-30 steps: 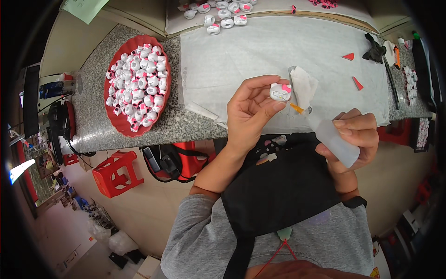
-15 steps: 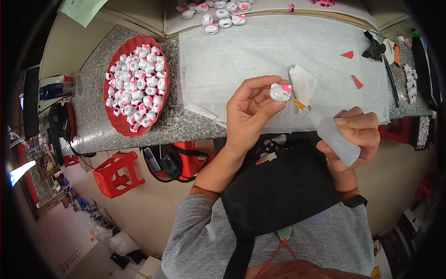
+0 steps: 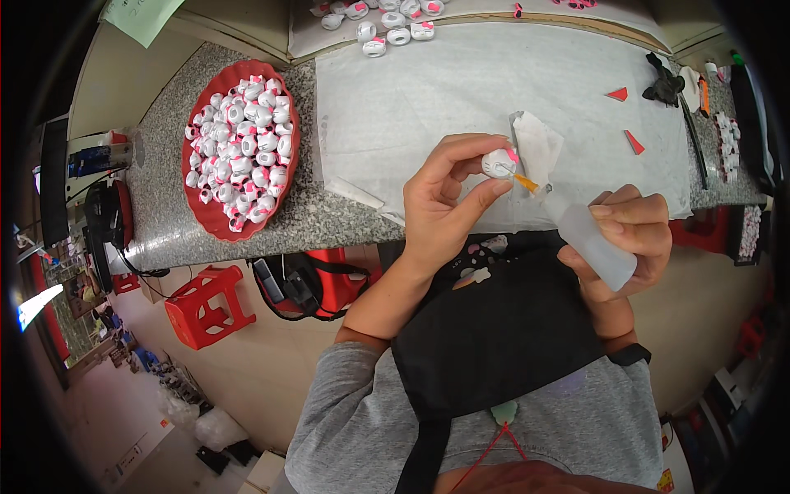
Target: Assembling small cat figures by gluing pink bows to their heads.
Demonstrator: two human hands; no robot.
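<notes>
Between the thumb and fingers of my left hand (image 3: 448, 198) is a small white cat-head figure (image 3: 499, 164) with a pink bow. My right hand (image 3: 629, 235) is wrapped round a translucent squeeze bottle (image 3: 594, 245), tilted up to the left. Its orange tip (image 3: 525, 182) meets or almost meets the lower right side of the cat-head figure; I cannot tell if they touch. Behind the tip, a crumpled piece of white paper (image 3: 538, 146) lies on the white sheet (image 3: 411, 99) that covers the worktop.
At the left stands a red scalloped tray (image 3: 191, 177) heaped with similar white and pink pieces. More white pieces (image 3: 398, 36) sit at the back. Two red triangular scraps (image 3: 634, 142) and a black crumpled bag (image 3: 663, 82) lie to the right. A red stool (image 3: 206, 309) is below the counter.
My left hand has turned the cat-head figure, so its bow now sits at the upper right edge. The bottle has shifted very slightly, its tip now nearer the figure.
</notes>
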